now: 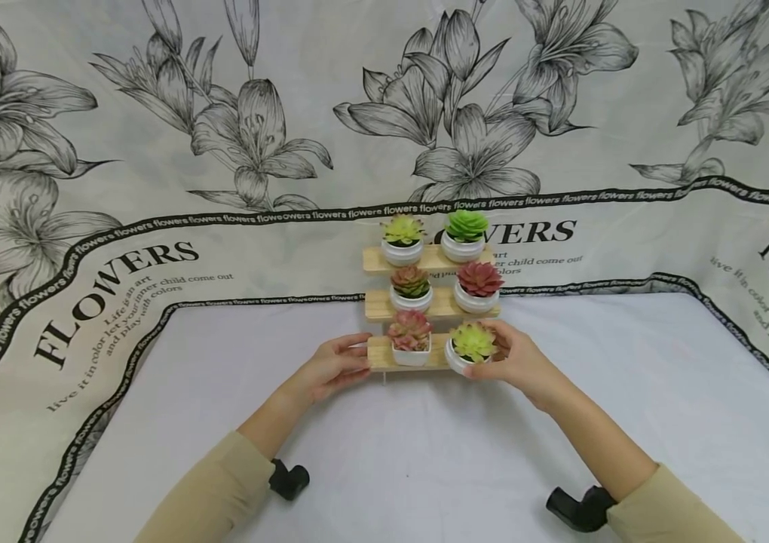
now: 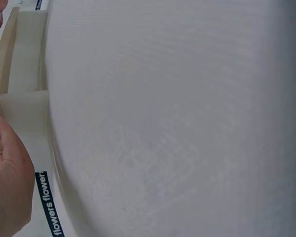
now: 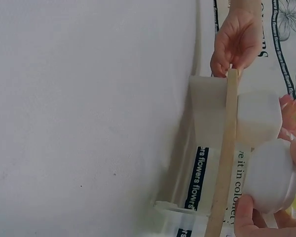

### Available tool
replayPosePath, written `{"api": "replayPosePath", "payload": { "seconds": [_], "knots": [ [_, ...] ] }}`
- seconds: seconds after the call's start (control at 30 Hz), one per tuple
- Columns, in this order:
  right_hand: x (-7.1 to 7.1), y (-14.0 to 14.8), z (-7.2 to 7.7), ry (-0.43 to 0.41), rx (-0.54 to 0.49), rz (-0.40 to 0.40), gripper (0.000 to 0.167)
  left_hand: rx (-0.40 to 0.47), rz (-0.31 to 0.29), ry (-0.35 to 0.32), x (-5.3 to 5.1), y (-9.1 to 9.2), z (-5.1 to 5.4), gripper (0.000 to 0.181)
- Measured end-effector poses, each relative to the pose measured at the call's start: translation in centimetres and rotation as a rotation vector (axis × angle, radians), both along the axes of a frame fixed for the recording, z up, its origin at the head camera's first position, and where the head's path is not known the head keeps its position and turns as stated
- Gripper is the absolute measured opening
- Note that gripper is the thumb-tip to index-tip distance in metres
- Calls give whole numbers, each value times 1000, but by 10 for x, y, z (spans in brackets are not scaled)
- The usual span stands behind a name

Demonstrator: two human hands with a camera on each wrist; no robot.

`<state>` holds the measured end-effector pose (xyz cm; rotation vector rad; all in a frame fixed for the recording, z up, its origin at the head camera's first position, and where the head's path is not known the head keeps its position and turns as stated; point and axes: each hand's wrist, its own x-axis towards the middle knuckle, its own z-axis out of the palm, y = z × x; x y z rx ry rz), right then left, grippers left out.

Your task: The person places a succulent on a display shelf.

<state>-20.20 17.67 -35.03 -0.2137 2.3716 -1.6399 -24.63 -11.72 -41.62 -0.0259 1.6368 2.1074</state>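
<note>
A three-tier wooden stand (image 1: pixel 381 353) holds several small potted succulents. At the left end of its lowest board, my left hand (image 1: pixel 338 368) pinches the wood between thumb and fingers; the left wrist view shows the same hand (image 2: pixel 12 182) on the board's end (image 2: pixel 1 84). My right hand (image 1: pixel 520 362) grips a round white pot with a yellow-green succulent (image 1: pixel 473 343) at the right of that board. From the right wrist, fingers lie around the white pot (image 3: pixel 271 173), beside the board (image 3: pixel 227 143). Whether the pot touches the board is unclear.
A pink succulent in a square white pot (image 1: pixel 412 347) stands left on the lowest board. Brown-green (image 1: pixel 410 286) and red succulents (image 1: pixel 479 283) occupy the middle board; yellow-green (image 1: pixel 402 234) and green ones (image 1: pixel 466 230) the top. Floral cloth (image 1: pixel 276 256) rises behind the white table (image 1: pixel 384 467).
</note>
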Motion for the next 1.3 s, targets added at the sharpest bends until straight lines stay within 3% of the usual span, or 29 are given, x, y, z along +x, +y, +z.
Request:
{"api": "replayPosePath", "payload": {
  "seconds": [0.4, 1.03, 1.3],
  "knots": [
    [-14, 1, -8, -10, 20, -60, 79, 16, -8, 1, 2, 0, 2, 57],
    [-19, -2, -13, 28, -16, -55, 74, 1, 8, 10, 1, -1, 2, 57],
    [-15, 2, -12, 22, -47, -52, 75, -3, -5, 13, 2, 1, 1, 57]
  ]
}}
